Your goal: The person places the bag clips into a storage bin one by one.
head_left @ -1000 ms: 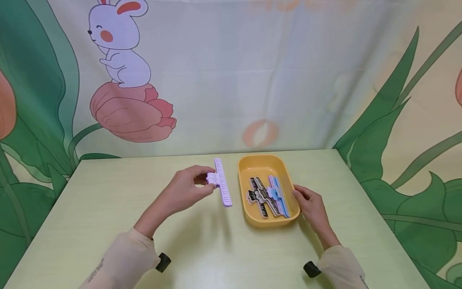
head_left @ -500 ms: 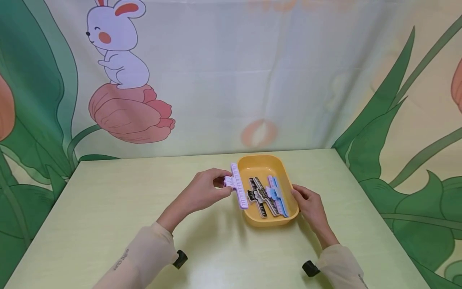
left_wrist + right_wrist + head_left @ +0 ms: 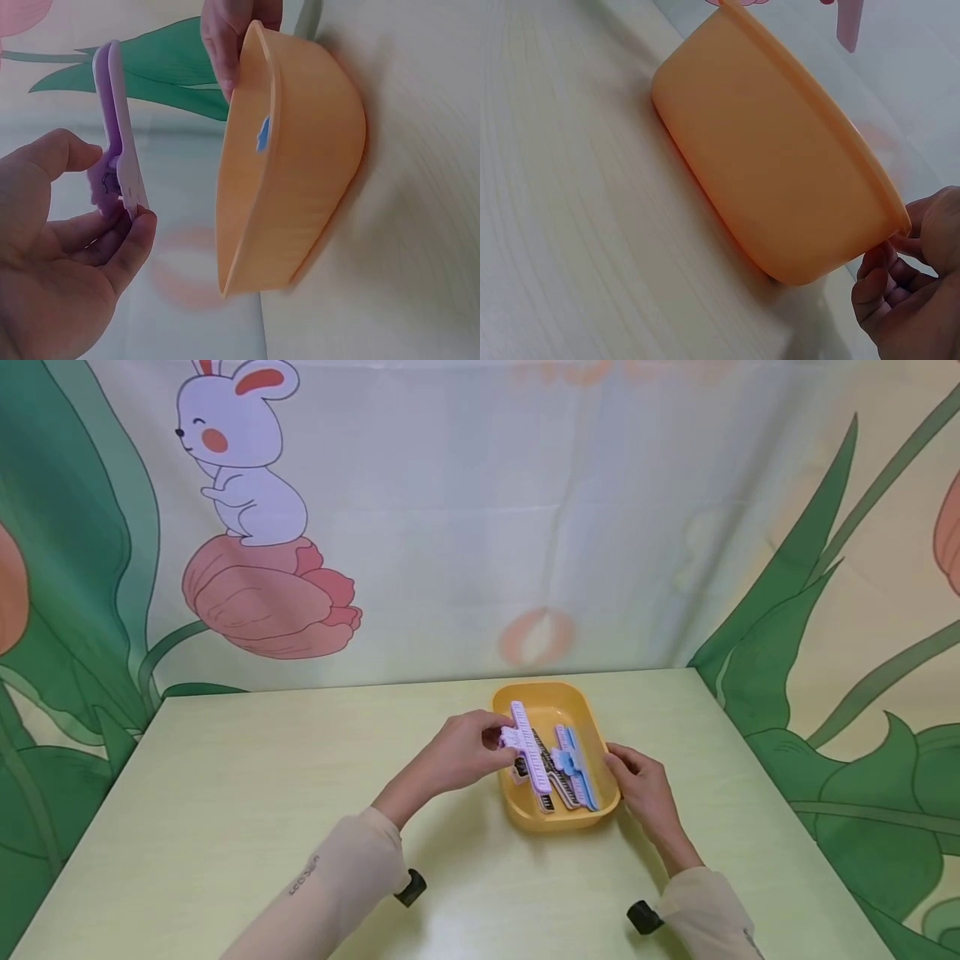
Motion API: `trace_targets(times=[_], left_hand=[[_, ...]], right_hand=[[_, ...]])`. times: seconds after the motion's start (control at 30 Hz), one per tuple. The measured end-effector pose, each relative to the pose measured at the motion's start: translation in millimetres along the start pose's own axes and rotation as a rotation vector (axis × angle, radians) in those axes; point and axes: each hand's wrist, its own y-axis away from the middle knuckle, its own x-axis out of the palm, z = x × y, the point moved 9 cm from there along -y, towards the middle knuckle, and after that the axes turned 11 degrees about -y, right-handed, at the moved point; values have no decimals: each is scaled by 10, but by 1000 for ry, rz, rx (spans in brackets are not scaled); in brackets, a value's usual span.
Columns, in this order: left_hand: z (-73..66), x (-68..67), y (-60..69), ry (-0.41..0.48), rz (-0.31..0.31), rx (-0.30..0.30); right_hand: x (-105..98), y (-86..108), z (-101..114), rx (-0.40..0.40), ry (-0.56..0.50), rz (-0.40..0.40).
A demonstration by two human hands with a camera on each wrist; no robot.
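Note:
My left hand [image 3: 468,747] pinches a long purple clip [image 3: 529,752] with ruler-like marks by its shaped handle. The clip hangs above the left side of a yellow plastic tray [image 3: 553,706], apart from its rim in the left wrist view, where the clip [image 3: 112,127] shows edge-on. My right hand [image 3: 651,789] holds the tray's right rim, thumb and fingers on its edge [image 3: 900,217]. Inside lie a black clip [image 3: 547,803] partly hidden under the held one, a dark clip with a pale edge [image 3: 566,791], and a blue clip [image 3: 585,777] against another purple clip [image 3: 560,737].
The tray stands on a pale wooden table [image 3: 262,793], towards its back edge. Behind the table hangs a printed cloth [image 3: 420,527] with a rabbit and flowers. Each wrist carries a small black device, such as the one [image 3: 411,888] at the left sleeve.
My left hand has moved right with the purple clip, from beside the tray to above its left part. My right hand keeps its hold on the rim.

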Motion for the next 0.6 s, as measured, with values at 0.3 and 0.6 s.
trace_targets(times=[0.3,0.6], left_hand=[[-88,147,-161,-13,40,28],[-135,272,-310,-33,62,38]], right_hand=[[-4,8,-9,17,-2,-3],[1,8,-18,23,18,-1]])
